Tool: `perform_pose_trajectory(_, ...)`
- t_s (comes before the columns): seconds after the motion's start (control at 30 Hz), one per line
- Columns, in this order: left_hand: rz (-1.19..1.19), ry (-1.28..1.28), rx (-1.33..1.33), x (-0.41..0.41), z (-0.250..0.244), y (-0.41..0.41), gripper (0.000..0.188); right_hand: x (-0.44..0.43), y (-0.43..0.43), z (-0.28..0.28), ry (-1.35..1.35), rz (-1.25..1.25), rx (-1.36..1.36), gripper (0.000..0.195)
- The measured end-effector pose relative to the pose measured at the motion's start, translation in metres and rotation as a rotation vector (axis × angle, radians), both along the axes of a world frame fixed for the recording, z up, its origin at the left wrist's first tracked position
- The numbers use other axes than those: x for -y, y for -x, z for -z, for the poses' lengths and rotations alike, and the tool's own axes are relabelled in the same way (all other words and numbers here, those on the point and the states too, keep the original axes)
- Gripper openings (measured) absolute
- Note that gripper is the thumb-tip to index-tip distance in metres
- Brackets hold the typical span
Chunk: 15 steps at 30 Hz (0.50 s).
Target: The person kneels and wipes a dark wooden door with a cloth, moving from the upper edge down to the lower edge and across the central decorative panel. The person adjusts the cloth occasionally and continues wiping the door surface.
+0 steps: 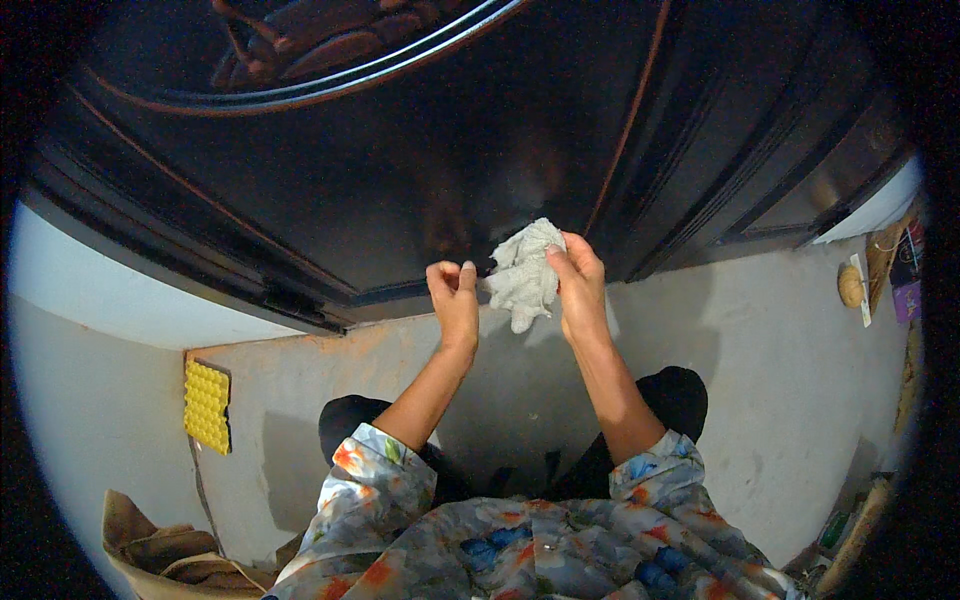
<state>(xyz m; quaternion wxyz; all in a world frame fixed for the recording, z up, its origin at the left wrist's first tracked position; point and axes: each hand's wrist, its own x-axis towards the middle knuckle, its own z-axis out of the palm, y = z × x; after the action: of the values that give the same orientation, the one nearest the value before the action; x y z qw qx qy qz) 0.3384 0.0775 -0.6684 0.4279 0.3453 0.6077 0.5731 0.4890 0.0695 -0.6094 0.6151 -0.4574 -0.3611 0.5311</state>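
Observation:
A crumpled, off-white terry cloth point(525, 274) hangs between my two hands, in front of the lower part of a dark wooden door point(420, 172). My right hand point(582, 289) grips its upper right side, thumb on top. At the cloth's left edge, my left hand point(455, 304) has thumb and fingers pinched together on a small corner. The cloth's lower end dangles loose. Glossy and dark, the door carries raised moulding and a carved relief point(322, 52) inside a curved border. Whether the cloth touches the door is not clear.
Below the door is a grey concrete floor point(750, 360). A yellow egg tray point(207, 406) leans by the left wall point(90, 352). Brown sacking point(172, 551) lies at lower left. On the right are a round tan object point(850, 286) and a purple item point(906, 301). My bent knees flank my arms.

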Motion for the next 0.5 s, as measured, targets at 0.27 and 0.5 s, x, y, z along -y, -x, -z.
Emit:
perform_pose_trajectory(0.27, 0.528, 0.263, 0.802, 0.009, -0.022, -0.018, 0.065, 0.004, 0.004, -0.01, 0.001, -0.097, 0.109, 0.028)
perform_pose_trajectory(0.5, 0.408, 0.199, 0.798, 0.001, -0.028, -0.011, 0.042, 0.005, 0.009, 0.006, -0.105, 0.058, 0.715, 0.055)
